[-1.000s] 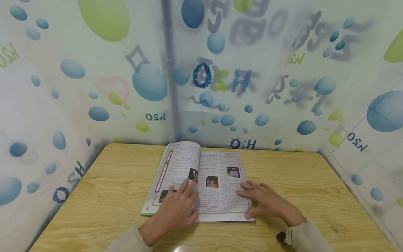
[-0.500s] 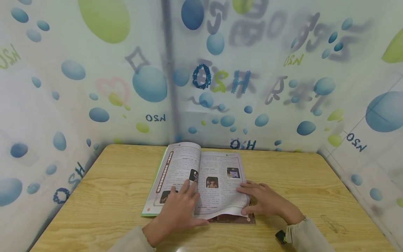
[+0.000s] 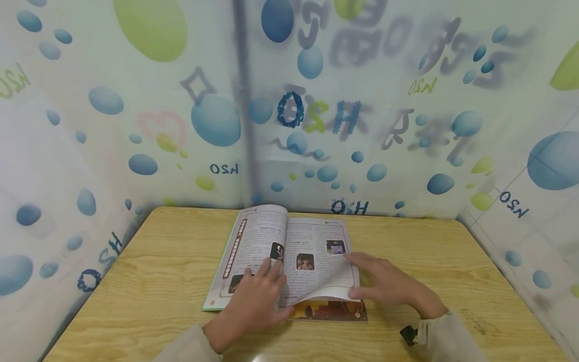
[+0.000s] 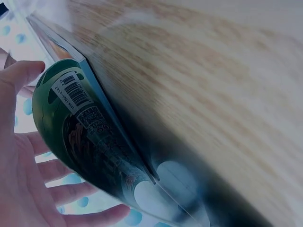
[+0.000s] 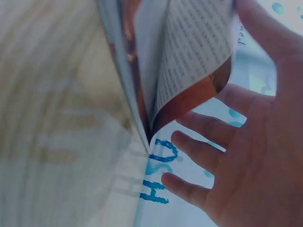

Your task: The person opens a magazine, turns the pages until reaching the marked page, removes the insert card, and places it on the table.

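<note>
An open magazine (image 3: 260, 229) lies on the wooden table, its left side bowed upward. My left hand (image 3: 253, 299) rests on the left page with fingers spread, the thumb near the bottom of the spine. My right hand (image 3: 393, 284) holds the right-hand page (image 3: 307, 234) by its outer edge, thumb at the lower corner. That page's bottom lifts in a curl, baring a brown and yellow picture page (image 3: 323, 309) beneath. In the left wrist view the green back cover (image 4: 52, 104) with a barcode arches off the table. The right wrist view has the curled page (image 5: 194, 56) beside my fingers.
The wooden table (image 3: 149, 261) meets pale walls (image 3: 389, 151) printed with blue and green drops at its back and sides. A small black object (image 3: 409, 335) sits by the right sleeve cuff (image 3: 448, 337).
My right hand has raised the lower edge of the right page, which lay nearly flat, exposing the picture page underneath. The left hand stays on the left page; its thumb swung out and partly back.
</note>
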`<state>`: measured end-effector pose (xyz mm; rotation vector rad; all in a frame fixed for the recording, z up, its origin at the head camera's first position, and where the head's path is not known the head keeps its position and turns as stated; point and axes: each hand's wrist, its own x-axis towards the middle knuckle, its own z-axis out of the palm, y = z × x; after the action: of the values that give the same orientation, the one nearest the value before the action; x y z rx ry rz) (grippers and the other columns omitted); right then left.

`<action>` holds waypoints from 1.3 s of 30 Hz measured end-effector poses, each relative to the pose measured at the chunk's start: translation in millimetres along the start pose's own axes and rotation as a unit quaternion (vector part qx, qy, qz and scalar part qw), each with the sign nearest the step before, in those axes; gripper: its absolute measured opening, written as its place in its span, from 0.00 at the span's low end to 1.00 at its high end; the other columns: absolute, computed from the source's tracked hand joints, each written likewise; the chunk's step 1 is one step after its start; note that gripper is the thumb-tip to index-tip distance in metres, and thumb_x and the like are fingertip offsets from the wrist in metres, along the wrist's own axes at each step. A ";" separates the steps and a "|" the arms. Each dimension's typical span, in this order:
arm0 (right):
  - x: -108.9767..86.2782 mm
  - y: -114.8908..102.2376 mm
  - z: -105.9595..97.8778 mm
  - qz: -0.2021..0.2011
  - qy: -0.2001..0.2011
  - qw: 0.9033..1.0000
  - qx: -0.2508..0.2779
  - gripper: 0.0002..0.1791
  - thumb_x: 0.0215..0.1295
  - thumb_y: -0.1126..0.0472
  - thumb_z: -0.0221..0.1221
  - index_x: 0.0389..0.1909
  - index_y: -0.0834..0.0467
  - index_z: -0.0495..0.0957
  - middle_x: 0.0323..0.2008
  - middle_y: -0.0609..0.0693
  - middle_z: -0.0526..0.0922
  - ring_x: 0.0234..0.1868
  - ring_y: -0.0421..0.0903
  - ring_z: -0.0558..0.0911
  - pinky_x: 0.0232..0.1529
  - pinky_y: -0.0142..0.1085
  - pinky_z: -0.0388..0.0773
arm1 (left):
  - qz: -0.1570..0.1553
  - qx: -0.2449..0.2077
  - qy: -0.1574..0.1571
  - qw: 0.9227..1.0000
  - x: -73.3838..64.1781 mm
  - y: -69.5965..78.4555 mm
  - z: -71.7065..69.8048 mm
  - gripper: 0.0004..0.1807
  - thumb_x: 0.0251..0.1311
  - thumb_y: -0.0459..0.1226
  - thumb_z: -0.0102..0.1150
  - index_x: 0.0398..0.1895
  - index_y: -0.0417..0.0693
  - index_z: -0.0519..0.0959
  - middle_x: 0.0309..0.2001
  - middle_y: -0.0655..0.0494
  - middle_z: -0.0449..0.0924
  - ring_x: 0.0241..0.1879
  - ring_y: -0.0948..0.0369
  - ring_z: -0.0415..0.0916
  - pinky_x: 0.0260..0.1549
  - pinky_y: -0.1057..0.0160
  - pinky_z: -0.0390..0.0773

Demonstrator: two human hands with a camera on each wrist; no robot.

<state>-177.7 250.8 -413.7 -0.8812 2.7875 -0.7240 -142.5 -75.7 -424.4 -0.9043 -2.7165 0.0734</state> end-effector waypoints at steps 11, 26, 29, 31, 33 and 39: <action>-3.1 4.5 -12.4 0.081 -0.002 0.993 0.085 0.32 0.68 0.42 0.43 0.71 0.43 0.50 0.70 0.49 0.54 0.68 0.56 0.55 0.60 0.60 0.55 | 0.008 -0.018 0.023 1.000 2.0 -3.3 -3.0 0.48 0.49 0.62 0.55 0.70 0.49 0.55 0.68 0.45 0.55 0.63 0.47 0.60 0.43 0.40 0.73; -0.8 1.7 8.7 -0.006 -0.111 0.994 0.005 0.50 0.46 0.36 0.62 0.69 0.54 0.58 0.69 0.57 0.54 0.66 0.59 0.59 0.58 0.61 0.57 | 0.154 0.052 0.132 0.978 7.6 -4.4 -3.6 0.36 0.53 0.48 0.57 0.68 0.55 0.62 0.72 0.54 0.49 0.71 0.55 0.42 0.63 0.39 0.43; -1.9 2.6 10.2 -0.029 -0.121 0.992 0.009 0.49 0.45 0.37 0.63 0.67 0.56 0.60 0.69 0.58 0.54 0.66 0.62 0.59 0.57 0.63 0.56 | 0.151 0.073 0.110 0.980 7.1 -3.9 -2.9 0.33 0.55 0.48 0.52 0.66 0.53 0.65 0.71 0.53 0.51 0.71 0.55 0.39 0.63 0.40 0.40; -2.1 3.0 10.2 -0.038 -0.121 0.992 0.014 0.48 0.46 0.38 0.64 0.67 0.56 0.61 0.69 0.59 0.54 0.65 0.64 0.58 0.56 0.65 0.56 | 0.146 0.091 0.099 0.980 6.4 -3.8 -2.5 0.31 0.56 0.48 0.50 0.65 0.52 0.66 0.70 0.53 0.53 0.71 0.55 0.39 0.64 0.40 0.39; -1.9 2.7 10.1 -0.034 -0.123 0.992 0.013 0.48 0.45 0.38 0.64 0.67 0.56 0.61 0.69 0.59 0.54 0.65 0.63 0.58 0.56 0.65 0.55 | 0.142 0.097 0.091 0.981 6.0 -3.7 -2.0 0.30 0.56 0.49 0.50 0.64 0.52 0.67 0.70 0.53 0.55 0.71 0.55 0.39 0.64 0.41 0.39; -1.0 0.7 9.9 -0.014 -0.127 0.992 0.007 0.49 0.43 0.38 0.65 0.67 0.54 0.62 0.70 0.56 0.53 0.66 0.61 0.58 0.58 0.62 0.55 | 0.140 0.109 0.063 0.982 5.7 -5.4 -2.0 0.31 0.54 0.51 0.49 0.62 0.52 0.70 0.69 0.50 0.57 0.71 0.53 0.43 0.64 0.40 0.37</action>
<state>-174.6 247.8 -422.7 -0.9389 2.5475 -0.5884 -149.4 -76.7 -420.4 -1.1726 -2.3910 0.3494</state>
